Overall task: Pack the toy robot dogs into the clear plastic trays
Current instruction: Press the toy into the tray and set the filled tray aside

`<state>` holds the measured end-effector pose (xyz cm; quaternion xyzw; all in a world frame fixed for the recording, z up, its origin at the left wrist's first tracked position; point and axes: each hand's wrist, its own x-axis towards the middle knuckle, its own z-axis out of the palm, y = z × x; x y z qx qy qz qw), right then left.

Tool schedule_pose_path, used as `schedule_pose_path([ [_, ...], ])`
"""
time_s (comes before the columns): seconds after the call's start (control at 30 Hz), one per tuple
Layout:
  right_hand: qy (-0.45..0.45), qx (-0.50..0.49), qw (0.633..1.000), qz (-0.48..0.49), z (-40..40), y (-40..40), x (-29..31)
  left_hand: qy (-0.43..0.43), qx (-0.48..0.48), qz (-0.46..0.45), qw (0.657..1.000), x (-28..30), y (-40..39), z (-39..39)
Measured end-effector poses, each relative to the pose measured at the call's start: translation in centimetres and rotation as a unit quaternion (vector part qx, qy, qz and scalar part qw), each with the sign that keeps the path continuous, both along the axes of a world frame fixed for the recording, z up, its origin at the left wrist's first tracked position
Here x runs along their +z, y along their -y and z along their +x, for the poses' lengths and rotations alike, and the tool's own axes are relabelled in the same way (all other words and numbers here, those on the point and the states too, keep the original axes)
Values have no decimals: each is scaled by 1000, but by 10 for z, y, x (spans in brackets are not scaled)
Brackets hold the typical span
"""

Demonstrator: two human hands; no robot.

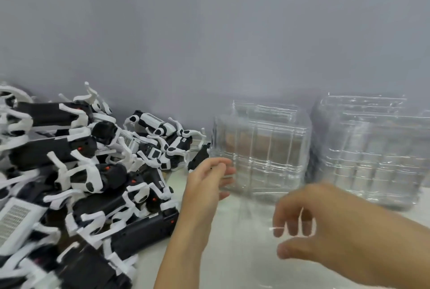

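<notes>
1. The toy robot dogs [88,179] lie heaped on the left side of the worktop [232,242], black bodies with white legs sticking out every way, some showing small red dots and some a white panel with a grey grille. The pile runs from the wall down to the lower left edge of the view.

2. The clear plastic trays stand in two stacks at the back right, near the wall. The nearer stack [263,149] is just right of the dog pile; the second stack [372,149] stands just beside it, further right. Both are see-through with ribbed, moulded compartments, and something brownish shows through the nearer one.

3. My left hand [209,179] reaches forward between the dogs and the nearer stack. Its fingers are mostly straight and lie against the stack's left front corner, some showing through the clear plastic. It looks open, touching the trays rather than clasping them, though the blur makes the grip hard to judge.

4. My right hand [309,223] hangs above the worktop in front of the trays, blurred, with fingers loosely curled and thumb apart below them. A thin clear edge crosses the fingertips, but I cannot tell whether I am gripping it.
</notes>
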<state>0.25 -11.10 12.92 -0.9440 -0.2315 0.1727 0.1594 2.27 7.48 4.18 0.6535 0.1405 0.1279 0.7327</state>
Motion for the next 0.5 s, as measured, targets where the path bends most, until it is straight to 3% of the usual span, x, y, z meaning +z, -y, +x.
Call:
schedule_pose_path([
  [0.13, -40, 23, 999, -28, 2, -30, -28, -15, -31, 71, 997, -8, 3, 1],
  [0.27, -41, 15, 999, 9, 4, -28, -39, -16, -60, 99, 993, -17, 7, 1],
  [0.4, 84, 15, 996, 30, 11, -12, -31, -12, -70, 140, 988, -22, 13, 3],
  [0.5, 174, 13, 978, 116, 12, -19, -27, -3, -77, 139, 987, -26, 17, 4],
])
